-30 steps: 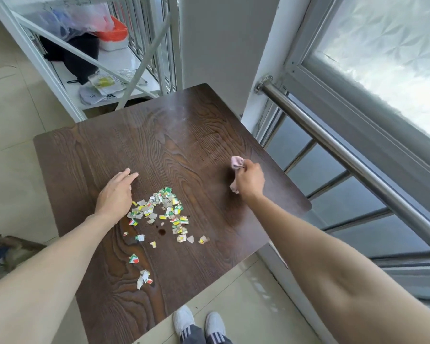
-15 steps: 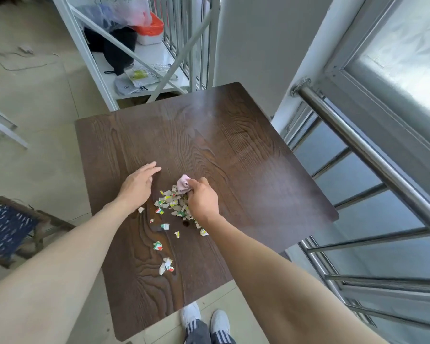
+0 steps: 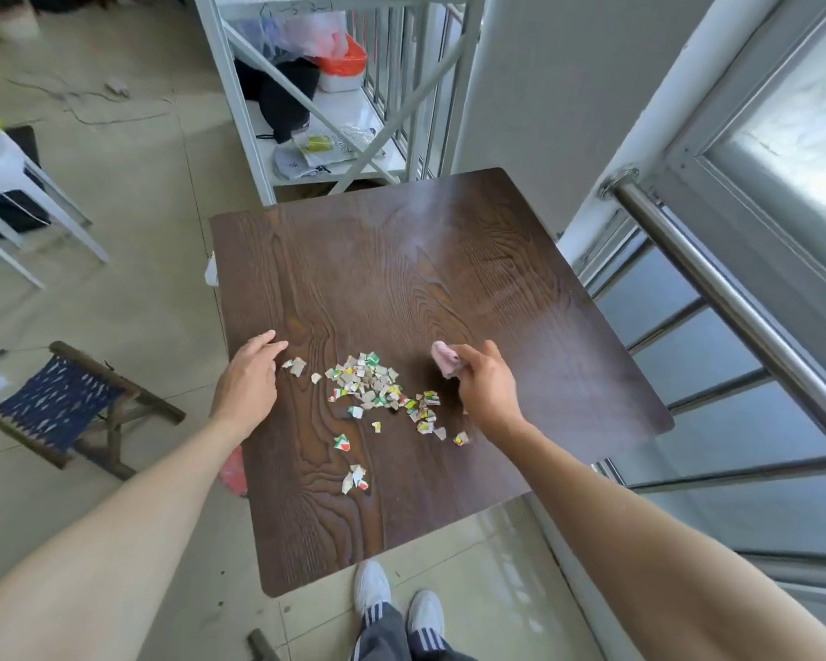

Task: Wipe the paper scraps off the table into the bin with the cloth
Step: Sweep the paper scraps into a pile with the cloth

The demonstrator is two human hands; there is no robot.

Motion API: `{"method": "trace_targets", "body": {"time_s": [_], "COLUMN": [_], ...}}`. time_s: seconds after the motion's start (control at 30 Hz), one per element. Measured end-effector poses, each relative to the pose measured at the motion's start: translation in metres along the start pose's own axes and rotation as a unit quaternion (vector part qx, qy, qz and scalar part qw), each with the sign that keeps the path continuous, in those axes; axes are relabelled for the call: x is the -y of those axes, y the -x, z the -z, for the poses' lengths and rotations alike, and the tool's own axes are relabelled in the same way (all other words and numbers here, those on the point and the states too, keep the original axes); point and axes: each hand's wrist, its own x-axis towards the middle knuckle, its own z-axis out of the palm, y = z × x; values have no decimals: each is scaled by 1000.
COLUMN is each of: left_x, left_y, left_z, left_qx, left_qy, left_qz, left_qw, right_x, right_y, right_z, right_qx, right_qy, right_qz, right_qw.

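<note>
Gripping pink cloth (image 3: 444, 359), right hand (image 3: 485, 388); left hand (image 3: 248, 378) open flat on dark wood table (image 3: 449, 279).

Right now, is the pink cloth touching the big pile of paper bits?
Apart. In the head view, bare dark table shows between the pink cloth, bunched in the right hand, and the paper scraps.

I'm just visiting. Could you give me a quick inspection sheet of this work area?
Surface: dark wooden table, mostly bare.
Job's things: paper scraps loosely piled between the hands; pink cloth bunched; bin not clearly seen.
Clutter: a few stray scraps nearer the front edge.
Hands: left hand open, flat on the table; right hand shut on the cloth.
Cables: thin cord on the floor, far left.
Surroundings: white shelf, folding stool, metal railing.
</note>
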Motion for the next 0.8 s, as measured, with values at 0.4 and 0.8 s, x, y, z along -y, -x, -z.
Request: {"method": "trace_targets", "body": {"time_s": [0.4, 0.8], "left_x": [-4, -1], "left_y": [26, 24], "left_z": [-7, -8], "left_qx": [4, -4], "left_qy": [-4, 11], "left_qz": [29, 34], "left_qw": [1000, 999], "right_x": [36, 126], "right_y": [69, 11], "right_z": [-39, -92], "right_qx": [-38, 84], "right_qy": [-36, -131], "right_qz": [-191, -155], "right_qw": [980, 976]}}
